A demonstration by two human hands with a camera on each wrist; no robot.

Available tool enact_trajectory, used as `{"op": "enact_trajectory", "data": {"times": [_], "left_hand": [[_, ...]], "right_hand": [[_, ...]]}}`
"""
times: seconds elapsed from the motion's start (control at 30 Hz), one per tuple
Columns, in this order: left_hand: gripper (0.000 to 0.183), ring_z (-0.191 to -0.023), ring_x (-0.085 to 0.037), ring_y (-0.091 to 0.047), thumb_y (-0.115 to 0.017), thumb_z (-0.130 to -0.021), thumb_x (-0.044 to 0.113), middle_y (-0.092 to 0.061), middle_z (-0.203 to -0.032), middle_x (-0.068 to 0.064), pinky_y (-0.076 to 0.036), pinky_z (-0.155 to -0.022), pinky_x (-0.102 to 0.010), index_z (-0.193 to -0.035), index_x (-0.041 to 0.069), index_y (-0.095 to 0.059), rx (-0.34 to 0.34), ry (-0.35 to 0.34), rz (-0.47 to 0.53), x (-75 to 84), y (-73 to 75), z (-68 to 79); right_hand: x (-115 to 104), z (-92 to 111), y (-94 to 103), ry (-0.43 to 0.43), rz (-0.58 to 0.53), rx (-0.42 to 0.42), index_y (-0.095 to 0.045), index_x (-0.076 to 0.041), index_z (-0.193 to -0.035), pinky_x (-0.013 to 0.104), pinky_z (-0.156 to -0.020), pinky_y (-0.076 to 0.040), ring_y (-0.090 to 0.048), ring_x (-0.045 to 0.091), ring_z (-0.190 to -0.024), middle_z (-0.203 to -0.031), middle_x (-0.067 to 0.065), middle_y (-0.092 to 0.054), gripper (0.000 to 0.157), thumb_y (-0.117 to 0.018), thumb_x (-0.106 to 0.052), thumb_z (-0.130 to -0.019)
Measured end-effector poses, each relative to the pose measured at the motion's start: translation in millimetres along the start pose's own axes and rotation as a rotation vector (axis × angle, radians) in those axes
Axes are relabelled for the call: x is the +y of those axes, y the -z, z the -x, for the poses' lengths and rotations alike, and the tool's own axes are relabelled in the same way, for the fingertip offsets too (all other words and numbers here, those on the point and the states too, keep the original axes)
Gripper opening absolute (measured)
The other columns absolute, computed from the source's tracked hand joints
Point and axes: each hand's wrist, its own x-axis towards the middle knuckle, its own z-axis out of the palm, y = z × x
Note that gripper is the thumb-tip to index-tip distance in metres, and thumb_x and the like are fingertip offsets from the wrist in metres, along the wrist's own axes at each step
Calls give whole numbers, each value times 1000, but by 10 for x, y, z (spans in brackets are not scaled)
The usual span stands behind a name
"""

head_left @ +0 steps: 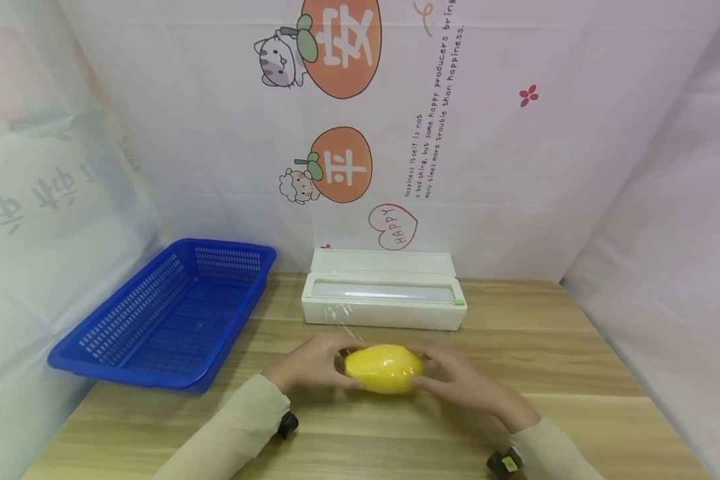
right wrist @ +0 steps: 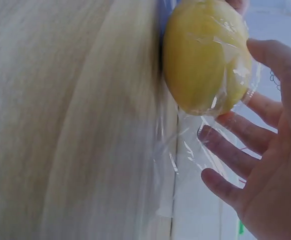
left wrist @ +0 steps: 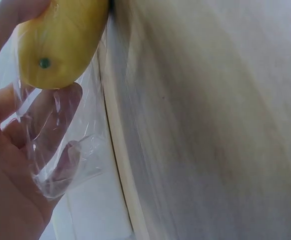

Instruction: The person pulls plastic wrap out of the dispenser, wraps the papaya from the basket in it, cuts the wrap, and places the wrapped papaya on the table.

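A smooth yellow oval fruit [head_left: 385, 369], with a small green spot on one end, is held between both hands over the table. Clear plastic film [left wrist: 60, 175] wraps it, shiny and wrinkled, with loose ends hanging off both sides. My left hand [head_left: 318, 363] grips the left end, thumb on the near side and fingers on the far side. At the other end my right hand [head_left: 468, 383] holds the fruit by thumb and fingertips. In the right wrist view, loose film [right wrist: 185, 155] hangs beside the lower fingers of that hand.
Behind the hands stands a white cling film box [head_left: 384, 313], its lid up and a roll inside. A blue plastic basket [head_left: 216, 353] sits at the left. Printed white cloth [head_left: 504, 167] walls in the wooden table [head_left: 516, 347] at the back and sides.
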Motion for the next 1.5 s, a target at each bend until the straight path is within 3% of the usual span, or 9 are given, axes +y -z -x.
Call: {"op": "enact_trajectory", "data": {"times": [0.13,0.27,0.37,0.53,0.77,0.97,1.23,1.5], "left_hand": [[72,-100,-4,-61,-83,-78,51,-66,-120,8,-52,-87,-23,-136,14,-62,-10,6,14,-16,-4,11],[70,-100,-5,-61,-82,-79,51,-66,-121,8,-52,-88,-24,-136,15,-62,-21,16,19,-35,-3,8],[69,-101,-5,-61,-82,-79,49,-66,-121,8,-52,-88,-24,-136,15,-62,-21,19,20,-47,1,-2],[68,-100,-5,-60,-82,-80,46,-66,-120,8,-52,-86,-24,-137,15,-61,-42,42,68,-38,20,-19],[69,-100,-5,-60,-81,-80,52,-65,-118,12,-52,-88,-25,-136,17,-62,-34,101,122,-131,9,-36],[63,-97,-6,-61,-79,-81,53,-66,-111,14,-53,-86,-27,-131,17,-66,-23,113,143,-263,-15,-77],[58,-100,-8,-62,-70,-89,56,-66,-111,11,-52,-88,-32,-136,24,-61,4,225,195,-287,-4,-111],[54,-106,-14,-62,-63,-93,58,-67,-119,4,-52,-90,-38,-135,24,-60,19,288,221,-285,16,-113]], "right_hand": [[-51,7,1,59,70,79,-51,-16,-146,62,-104,-39,-46,29,-134,-149,3,-49,59,-68,-40,-95],[-114,-35,-22,207,204,185,-58,-16,-139,57,-101,-44,-53,26,-127,-140,0,-57,57,-77,-30,-88],[-144,-74,-42,247,285,200,-59,-13,-137,54,-101,-45,-56,26,-124,-137,0,-60,61,-81,-32,-83],[-161,-86,-77,126,304,135,-56,-10,-140,51,-104,-44,-53,27,-126,-140,4,-57,75,-85,-41,-78],[-182,-162,-140,4,239,101,-49,-7,-143,47,-105,-43,-52,26,-125,-138,8,-54,90,-91,-38,-70],[-154,-246,-171,-116,145,91,-50,-10,-140,47,-106,-43,-53,22,-122,-132,2,-54,84,-91,-34,-71],[-5,-358,-81,-140,-70,26,-51,-9,-138,51,-104,-43,-52,26,-122,-137,8,-51,74,-85,-39,-79],[86,-449,3,-123,-36,2,-57,-13,-139,55,-104,-42,-49,27,-123,-136,9,-52,73,-85,-42,-79]]}}
